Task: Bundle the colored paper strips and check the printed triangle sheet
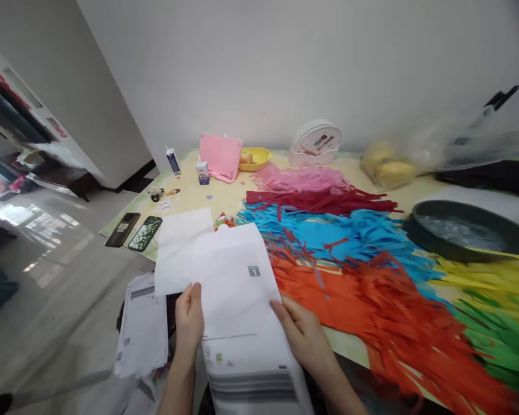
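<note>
**Printed sheet held in 2 hands at the table's near edge**

Holding a printed sheet (237,300) in front of the body, over the near edge of the table (218,196). Pinched at its left edge by the left hand (189,320), thumb on top, fingers curled under and out of sight. Gripped at its right edge by the right hand (303,334), thumb flat on the paper, the other fingers hidden beneath. Small grey box with a 1 near the upper right corner; grey bars along the bottom.

Behind it, a blank white sheet (179,248), fanned up and to the left, touching the left thumb; impossible to tell whether caught in the same pinch. Left of the left hand, a loose pile of printed papers (140,331).

Across the table, right of the sheet, fringed paper in bands: pink strips (300,178), dark red strips (320,200), blue strips (333,230), orange strips (372,311), yellow strips (493,279), green strips (497,331). Dark round basin (467,233) just beyond the yellow. 2 phones (145,233) side by side at the left edge. By the wall, a pink pouch (220,157), a yellow bowl (255,158) and a white round container (316,141).
</note>
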### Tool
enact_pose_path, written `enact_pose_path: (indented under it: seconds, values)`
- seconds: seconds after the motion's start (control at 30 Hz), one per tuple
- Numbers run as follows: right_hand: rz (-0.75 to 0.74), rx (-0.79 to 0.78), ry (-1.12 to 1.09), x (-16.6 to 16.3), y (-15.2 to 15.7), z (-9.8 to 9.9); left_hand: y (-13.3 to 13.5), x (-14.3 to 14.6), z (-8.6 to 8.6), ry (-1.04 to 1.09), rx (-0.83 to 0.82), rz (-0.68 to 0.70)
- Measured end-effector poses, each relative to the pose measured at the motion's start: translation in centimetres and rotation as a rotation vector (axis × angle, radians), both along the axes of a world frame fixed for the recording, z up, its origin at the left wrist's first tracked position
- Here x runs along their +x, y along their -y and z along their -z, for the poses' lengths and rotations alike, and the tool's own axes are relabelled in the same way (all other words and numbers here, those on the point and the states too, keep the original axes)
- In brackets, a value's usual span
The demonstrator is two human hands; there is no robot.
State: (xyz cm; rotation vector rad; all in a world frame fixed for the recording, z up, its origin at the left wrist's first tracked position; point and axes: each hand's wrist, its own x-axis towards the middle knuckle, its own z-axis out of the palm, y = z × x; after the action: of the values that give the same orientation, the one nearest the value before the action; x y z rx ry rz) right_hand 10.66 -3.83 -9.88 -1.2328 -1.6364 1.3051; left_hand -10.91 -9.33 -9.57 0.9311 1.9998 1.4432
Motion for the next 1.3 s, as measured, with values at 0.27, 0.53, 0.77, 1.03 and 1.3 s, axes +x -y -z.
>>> enact_pose_path:
  seconds: [0.27,0.53,0.77,1.03,1.3]
  values:
    - [-0.095,-0.090,-0.152,-0.2,0.0,-0.1,0.8,0.1,-0.3,-0.020,-0.050,0.007]
    - [0.019,-0.050,-0.024,-0.5,0.4,1.2,1.2,-0.2,0.9,0.030,-0.070,0.138]
    - [-0.021,-0.125,-0.114,-0.8,1.1,1.7,2.3,0.6,1.3,-0.028,-0.046,0.046]
    - [-0.174,-0.127,-0.230,0.6,0.6,1.3,3.9,-0.8,0.6,0.183,0.014,0.188]
    - [0.323,-0.098,-0.492,-0.8,-0.5,0.0,4.2,2.8,0.8,0.158,0.093,0.128]
